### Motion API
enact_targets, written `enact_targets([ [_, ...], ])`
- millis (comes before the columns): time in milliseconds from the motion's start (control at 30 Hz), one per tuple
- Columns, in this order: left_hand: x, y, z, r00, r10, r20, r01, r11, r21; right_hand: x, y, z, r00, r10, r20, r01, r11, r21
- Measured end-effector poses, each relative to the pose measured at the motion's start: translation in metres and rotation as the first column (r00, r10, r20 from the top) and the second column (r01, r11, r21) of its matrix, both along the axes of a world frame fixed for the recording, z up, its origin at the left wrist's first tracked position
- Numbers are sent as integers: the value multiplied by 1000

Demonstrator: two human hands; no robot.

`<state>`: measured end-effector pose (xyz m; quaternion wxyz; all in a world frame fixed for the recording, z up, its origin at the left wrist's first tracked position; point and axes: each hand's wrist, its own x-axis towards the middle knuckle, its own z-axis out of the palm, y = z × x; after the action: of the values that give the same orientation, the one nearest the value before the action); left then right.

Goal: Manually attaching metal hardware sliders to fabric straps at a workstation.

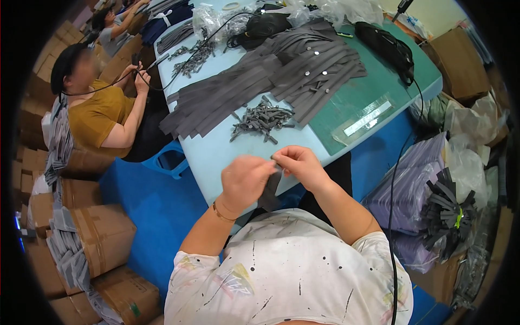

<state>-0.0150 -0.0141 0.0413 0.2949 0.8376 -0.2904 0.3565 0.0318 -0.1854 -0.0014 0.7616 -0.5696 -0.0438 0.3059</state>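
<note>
At the worktable's (201,162) near edge, the right hand (301,168) pinched the top of a dark grey strip (270,190); the left hand (244,179), blurred, curled against it, its grip unclear to me. Beyond lay heaped small grey pieces (264,120) and fanned strips (225,100) reaching the left edge.

The floor (146,208) is bright blue. A big light-blue table (211,162) stands on it, with a blue stool (149,164) beside it. Brown boxes (105,235) fill the left, and a pale wall (448,13) shows at top right.
</note>
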Motion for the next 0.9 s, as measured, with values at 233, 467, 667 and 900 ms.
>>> enact_targets([
  [233,27,18,11,801,-362,-477,-200,589,-783,46,9,-14,418,127,899,646,654,-393],
  [467,52,25,-29,598,-317,-736,-252,797,-549,59,16,-19,307,304,902,705,563,-430],
  [667,46,21,-40,411,-403,-818,-278,799,-533,52,12,-16,393,146,908,584,723,-369],
  [900,42,24,-28,329,-590,-737,-380,632,-676,41,10,-10,974,-2,227,-1,1000,17],
])
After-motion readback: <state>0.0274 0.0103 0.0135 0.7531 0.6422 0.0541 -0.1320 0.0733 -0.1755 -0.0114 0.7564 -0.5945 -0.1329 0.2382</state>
